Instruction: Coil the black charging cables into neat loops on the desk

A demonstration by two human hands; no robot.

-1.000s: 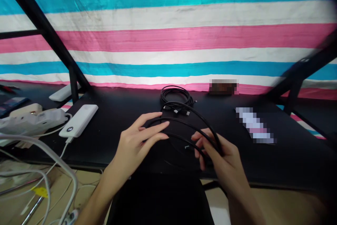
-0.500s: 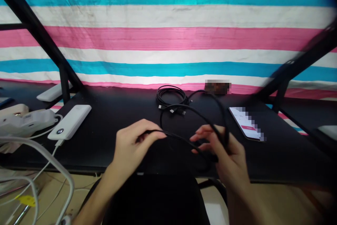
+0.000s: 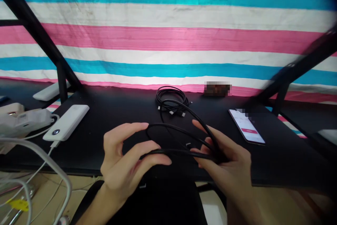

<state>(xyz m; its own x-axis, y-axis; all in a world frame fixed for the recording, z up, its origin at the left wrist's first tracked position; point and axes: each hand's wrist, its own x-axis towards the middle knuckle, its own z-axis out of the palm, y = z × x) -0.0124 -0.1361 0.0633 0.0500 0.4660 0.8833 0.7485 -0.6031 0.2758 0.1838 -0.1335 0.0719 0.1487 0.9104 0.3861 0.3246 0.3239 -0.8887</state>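
A black cable is gathered in several loops between my hands, above the near part of the desk. My left hand pinches one strand between thumb and finger, while its index finger touches another loop higher up. The loops come together in my right hand, whose thumb and fingers close around the bundle. A small plug end shows below the loops. Beyond my hands lies a second coiled black cable on the desk, with light-tipped plugs at its near side.
A white power bank with a white cord lies left, beside white adapters and a thick white cable. At right is a lit phone. A blurred-out object stands at the back by the striped sheet. Black slanted bars flank the desk.
My left hand has spread its fingers and caught another loop. My right hand has turned, closing on the gathered strands. The loops are now drawn together in it.
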